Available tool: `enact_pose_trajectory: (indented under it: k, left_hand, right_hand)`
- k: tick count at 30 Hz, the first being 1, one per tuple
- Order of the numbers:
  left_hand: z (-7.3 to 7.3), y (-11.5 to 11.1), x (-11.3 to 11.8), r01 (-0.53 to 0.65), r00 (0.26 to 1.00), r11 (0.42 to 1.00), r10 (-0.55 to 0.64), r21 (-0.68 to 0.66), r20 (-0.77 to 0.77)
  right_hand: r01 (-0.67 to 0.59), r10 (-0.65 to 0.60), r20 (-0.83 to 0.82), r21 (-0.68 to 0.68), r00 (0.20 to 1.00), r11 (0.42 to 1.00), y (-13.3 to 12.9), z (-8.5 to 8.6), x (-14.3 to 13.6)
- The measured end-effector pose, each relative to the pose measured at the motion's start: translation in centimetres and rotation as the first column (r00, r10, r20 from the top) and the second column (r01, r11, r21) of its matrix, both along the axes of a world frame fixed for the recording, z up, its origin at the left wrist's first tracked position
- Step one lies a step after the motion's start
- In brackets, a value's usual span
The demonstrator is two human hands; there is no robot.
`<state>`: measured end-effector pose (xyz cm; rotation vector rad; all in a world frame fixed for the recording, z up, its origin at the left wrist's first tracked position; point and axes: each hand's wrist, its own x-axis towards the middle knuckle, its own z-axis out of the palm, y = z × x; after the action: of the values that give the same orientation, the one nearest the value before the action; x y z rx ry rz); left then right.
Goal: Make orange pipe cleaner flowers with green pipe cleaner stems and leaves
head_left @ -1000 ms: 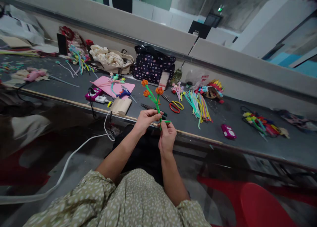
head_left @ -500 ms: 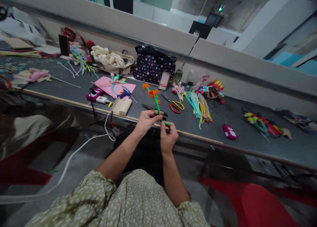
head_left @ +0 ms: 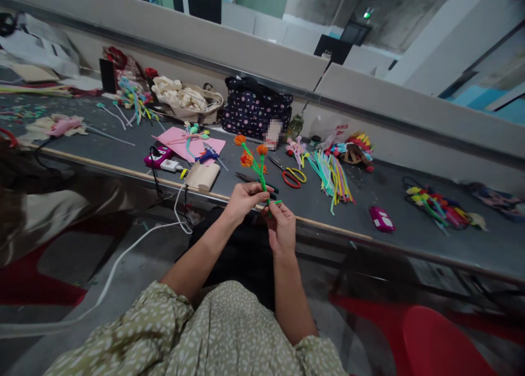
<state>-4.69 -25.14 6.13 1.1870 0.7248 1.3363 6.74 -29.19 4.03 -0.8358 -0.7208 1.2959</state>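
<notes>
A pipe-cleaner flower (head_left: 263, 182) with a green stem and several orange blooms stands upright between my hands, at the table's front edge. My left hand (head_left: 246, 198) is closed, pinching the stem below the branches. Just lower, my right hand (head_left: 282, 225) is closed at the stem's bottom end, where a short green pipe-cleaner end (head_left: 279, 202) sticks out to the right. Black-handled pliers (head_left: 246, 178) lie behind my hands, partly covered. Scissors (head_left: 293, 177) with red and yellow handles rest on the table just beyond, to the right.
Right of the scissors lie bundled pipe cleaners (head_left: 331, 179) and a magenta device (head_left: 381, 219). To the left are a beige roll (head_left: 202, 177), a blue glue gun (head_left: 207, 155) and pink paper (head_left: 174, 137). A dotted bag (head_left: 250, 110) stands behind. A white cable (head_left: 123, 264) hangs at left; a red chair (head_left: 443, 343) is at right.
The flower has turned in my hands, so its orange blooms now show spread apart. My right hand has shifted slightly down at the stem's base, while my left hand stays nearly in place.
</notes>
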Motion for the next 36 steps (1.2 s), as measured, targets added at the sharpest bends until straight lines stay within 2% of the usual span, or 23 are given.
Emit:
enact_pose_trajectory:
  k: [4,6,9,12,14,17,19,21,26,29,33,36]
  left_hand:
    - [0.0,0.0,-0.2,0.029,0.999,0.999,-0.029,0.025,-0.014]
    - [0.1,0.0,-0.3,0.042,0.999,0.998,-0.041,0.038,-0.025]
    - [0.1,0.0,-0.2,0.022,0.999,0.999,-0.021,0.043,-0.032]
    - [0.2,-0.1,-0.1,0.003,1.000,1.000,-0.003,0.023,-0.010]
    - [0.4,-0.3,0.1,0.010,1.000,1.000,-0.010,0.005,0.006]
    - [0.4,-0.4,0.1,0.017,1.000,1.000,-0.017,-0.015,0.014]
    - [0.4,-0.4,0.2,-0.001,1.000,0.999,0.002,-0.039,0.017]
    - [0.3,-0.2,0.1,-0.026,0.999,0.998,0.027,-0.059,0.020]
    - [0.5,1.0,0.0,-0.057,0.998,0.997,0.058,-0.051,0.026]
    - [0.9,2.1,0.2,-0.060,0.998,0.997,0.061,-0.043,0.015]
    - [1.9,4.6,0.8,-0.052,0.999,0.998,0.052,0.020,-0.007]
    - [3.0,7.3,1.4,-0.063,0.998,0.996,0.063,0.062,0.011]
  right_hand:
    - [-0.160,0.156,-0.129,-0.021,0.979,0.987,0.0,-0.1,0.2]
    - [-0.180,0.176,-0.141,-0.016,0.974,0.984,0.0,-0.1,0.0]
    - [-0.064,0.065,-0.090,0.011,0.994,0.998,0.0,-0.2,-0.7]
    - [0.161,-0.168,0.059,0.101,0.984,0.982,-0.1,-0.3,-1.4]
    - [0.273,-0.307,0.199,0.178,0.931,0.945,-0.3,-0.3,-1.7]
    - [0.356,-0.457,0.432,0.296,0.778,0.886,-0.6,-0.4,-1.8]
    - [0.361,-0.510,0.541,0.364,0.668,0.859,-0.7,-0.4,-1.6]
    - [0.341,-0.520,0.590,0.395,0.617,0.853,-0.7,-0.5,-1.4]
    - [0.254,-0.408,0.609,0.326,0.680,0.911,0.5,-0.3,-0.9]
    - [0.235,-0.392,0.615,0.323,0.684,0.917,1.9,0.1,-0.6]
    - [0.257,-0.482,0.658,0.414,0.579,0.873,4.4,1.3,0.0]
    - [0.267,-0.554,0.673,0.489,0.490,0.830,6.8,2.7,0.6]
